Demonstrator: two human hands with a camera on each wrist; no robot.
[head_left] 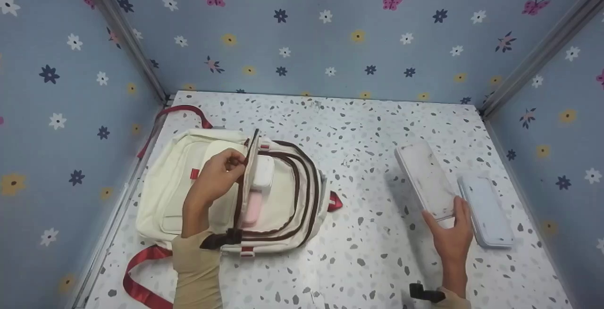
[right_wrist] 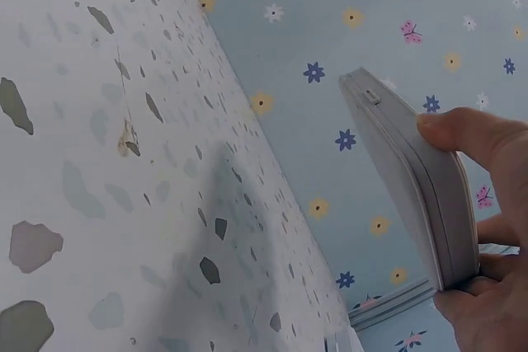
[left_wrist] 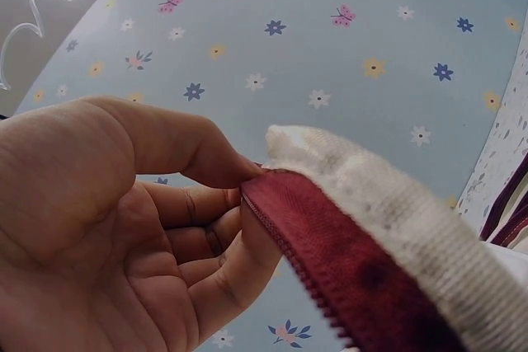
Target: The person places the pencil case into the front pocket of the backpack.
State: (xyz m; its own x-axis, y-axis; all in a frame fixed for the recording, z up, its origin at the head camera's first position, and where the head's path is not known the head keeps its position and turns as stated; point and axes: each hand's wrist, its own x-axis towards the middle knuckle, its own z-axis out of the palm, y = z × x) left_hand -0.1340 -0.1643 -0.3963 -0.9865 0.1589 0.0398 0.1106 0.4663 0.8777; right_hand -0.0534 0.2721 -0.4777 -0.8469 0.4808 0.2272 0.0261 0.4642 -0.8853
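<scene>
A cream backpack (head_left: 163,181) with dark red zips lies on its back at the left, its front pocket unzipped. My left hand (head_left: 214,179) pinches the zipped edge of the pocket flap (left_wrist: 355,245) between thumb and fingers and holds it up. Inside the pocket show a white rounded case (head_left: 263,172) and a pink one (head_left: 254,209). At the right, my right hand (head_left: 454,238) grips a flat white rectangular case (head_left: 427,177) by its near end, thumb on one side and fingers on the other. In the right wrist view this case (right_wrist: 412,179) is tilted above the table, with a seam along its edge.
A pale blue flat case (head_left: 486,210) lies on the speckled white table (head_left: 358,167), just right of my right hand. Red straps (head_left: 141,285) trail from the backpack at the left. Flowered blue panels (head_left: 306,30) close in the back and both sides.
</scene>
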